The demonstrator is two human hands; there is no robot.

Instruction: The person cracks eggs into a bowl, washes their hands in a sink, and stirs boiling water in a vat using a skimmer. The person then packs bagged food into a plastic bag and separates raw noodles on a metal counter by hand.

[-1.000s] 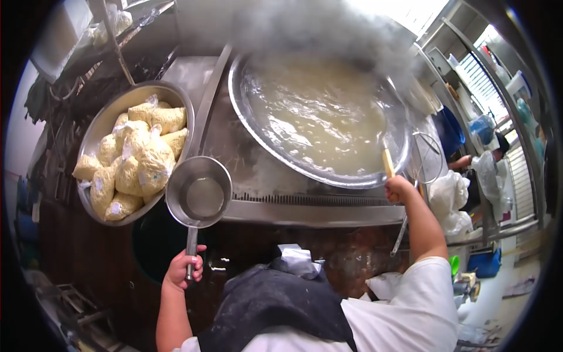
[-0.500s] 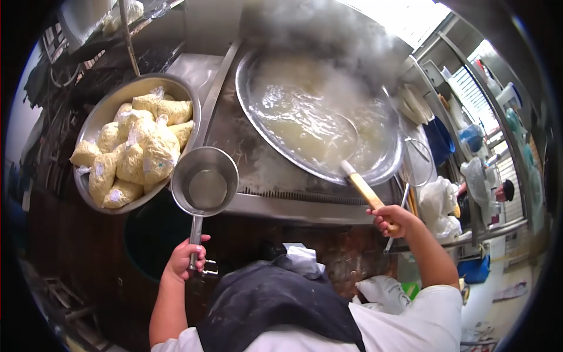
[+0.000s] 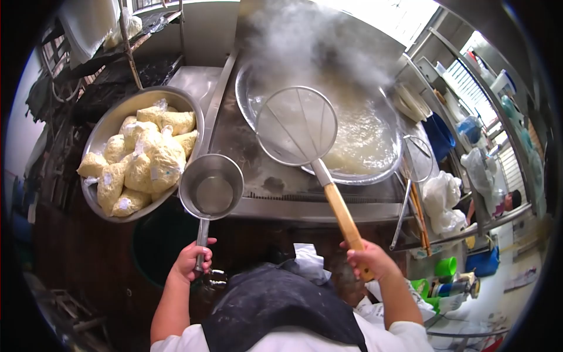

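My left hand is closed round the handle of a deep metal saucepan-shaped ladle, held upright beside the stove front. A little cloudy liquid seems to lie in its bottom. In my right hand is the wooden handle of a round wire-mesh skimmer. Its mesh is raised over the near left rim of a large steaming wok, which holds bubbling, cloudy liquid. No food shows on the mesh. Left of the ladle, a wide metal basin holds several plastic bags of pale yellow shredded food.
Beside the wok on the right lean another mesh skimmer and some wooden sticks. White plastic bags hang by a metal shelf. A dark green tub stands below the basin. Part of another person shows at far right.
My right hand has drawn back toward my body, lifting the skimmer out of the liquid and to the left. My left hand still holds the ladle in nearly the same place.
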